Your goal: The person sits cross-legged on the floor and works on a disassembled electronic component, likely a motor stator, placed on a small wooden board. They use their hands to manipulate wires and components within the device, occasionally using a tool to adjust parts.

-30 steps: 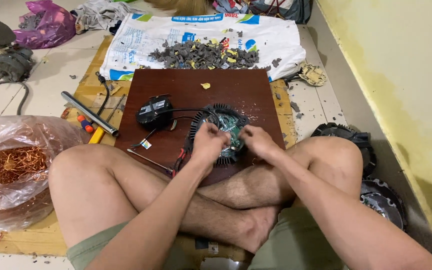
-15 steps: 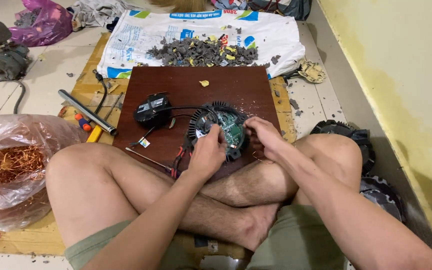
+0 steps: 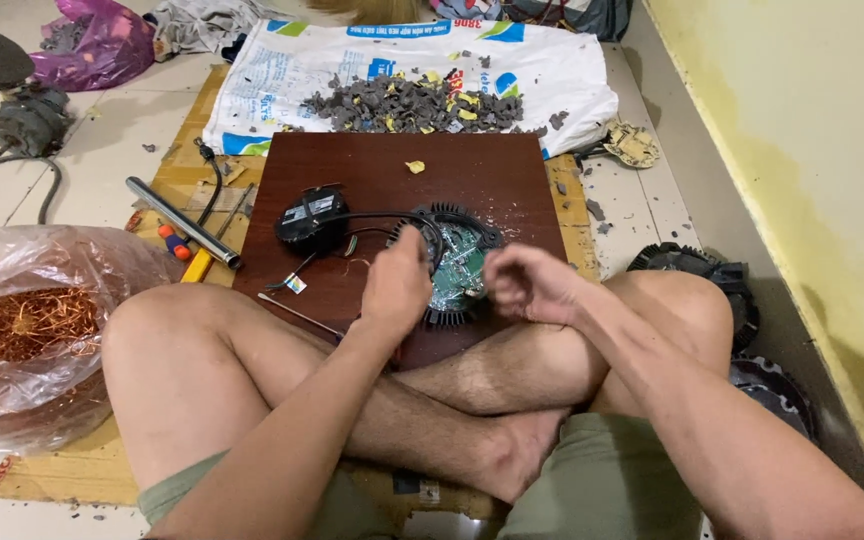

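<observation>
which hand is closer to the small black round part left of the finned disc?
Left. The left hand rests on the finned disc's left edge, just right of the black round part. The right hand is beyond the disc's right side, farther away.

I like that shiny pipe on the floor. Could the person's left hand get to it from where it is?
Probably yes. The metal pipe lies bare beside the wooden board, on the left hand's own side, with nothing on top of it; only the raised left knee sits nearby.
</observation>
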